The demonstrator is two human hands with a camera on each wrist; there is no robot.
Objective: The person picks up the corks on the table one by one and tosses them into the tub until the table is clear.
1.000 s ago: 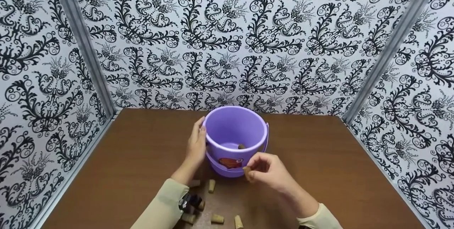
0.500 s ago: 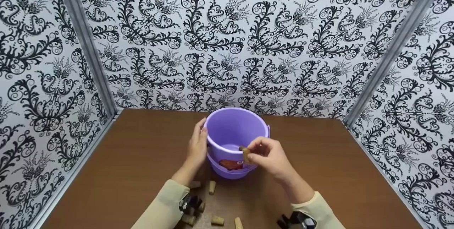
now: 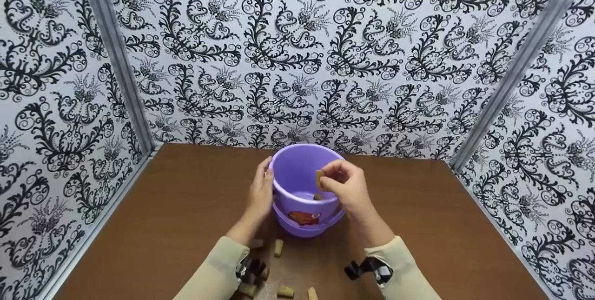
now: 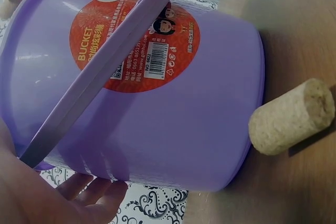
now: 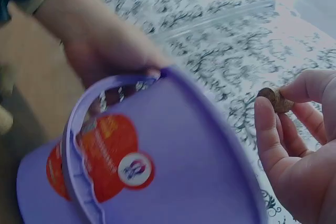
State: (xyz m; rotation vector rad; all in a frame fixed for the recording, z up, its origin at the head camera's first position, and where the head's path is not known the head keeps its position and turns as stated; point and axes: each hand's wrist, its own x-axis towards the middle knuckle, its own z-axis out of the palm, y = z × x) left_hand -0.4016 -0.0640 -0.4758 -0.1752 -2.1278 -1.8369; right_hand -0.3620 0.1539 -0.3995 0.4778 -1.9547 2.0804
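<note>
Two grey metal posts frame the work area; the first, at far left, is the left post (image 3: 114, 58). The left hand (image 3: 259, 194) grips the bucket's left wall, fingers wrapped behind it, with a black wrist camera (image 3: 248, 267) strapped above the sleeve's edge. Loose corks (image 3: 285, 291) lie on the table (image 3: 441, 230) at the near edge of the view: six counted, though those beside the left wrist are partly hidden, so the figure may be low. One purple plastic bucket (image 3: 302, 165) stands upright on the table at centre, with one handle (image 4: 100, 80) hanging across its front and one red sticker (image 4: 136, 64) marked "BUCKET". One bottom cork (image 3: 318, 196) is visible inside on the floor. The right hand (image 3: 346, 184) pinches one held cork (image 5: 276, 99) between thumb and fingertips, above the bucket's mouth, near the right-hand rim. At far right stands the right post (image 3: 516, 67).
</note>
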